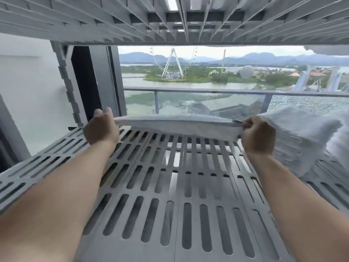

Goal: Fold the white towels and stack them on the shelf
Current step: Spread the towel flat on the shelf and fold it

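Slotted grey shelf (177, 186). Stack of folded towels (302, 140) parked at right end. Folded white towel (175, 125) stretched level over back edge, just left of stack, likely kept taut to land flat. Contact with shelf: cannot tell. Left hand (101, 129) and right hand (257, 137) at opposite ends, fingers (107, 113) clamped on towel.

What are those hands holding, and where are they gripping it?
A folded white towel: the left hand holds its left end, the right hand pinches its right end.
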